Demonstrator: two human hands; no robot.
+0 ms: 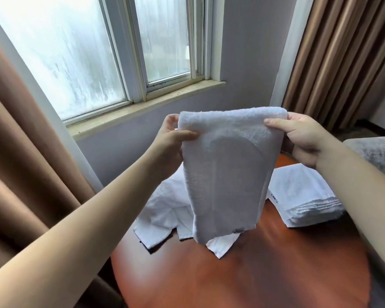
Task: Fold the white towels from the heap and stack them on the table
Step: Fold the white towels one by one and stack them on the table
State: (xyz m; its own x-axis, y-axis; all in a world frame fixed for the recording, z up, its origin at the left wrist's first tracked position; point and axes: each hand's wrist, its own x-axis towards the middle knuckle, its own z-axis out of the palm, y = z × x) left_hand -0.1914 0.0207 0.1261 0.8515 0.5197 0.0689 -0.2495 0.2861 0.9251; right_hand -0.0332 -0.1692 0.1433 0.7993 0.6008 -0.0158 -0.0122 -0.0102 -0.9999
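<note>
**Towel aloft, both corners pinched: plenty can slip here**

Head view: the towel [227, 170] hangs doubled in the air above the middle of the surface [253, 274], fold uppermost. The left grip [171, 141] pinches the top left corner, thumb in front, fingers behind. The right grip [305, 138] does the same at the top right corner.

The loose lower end dangles in front of the heap [162, 210], which sprawls toward the far left edge. I cannot tell whether it touches.

Trouble spots, as I judge them:
- If either pinch loosens, the layers would likely slide apart and the fold would be lost.
- If the towel swings low, its hem could snag the heap and drag cloth along.
- The stack [302, 196] sits close to the right edge, so a careless drop there might push it over.
- The bottom corners look uneven, so the next fold could come out crooked.
</note>
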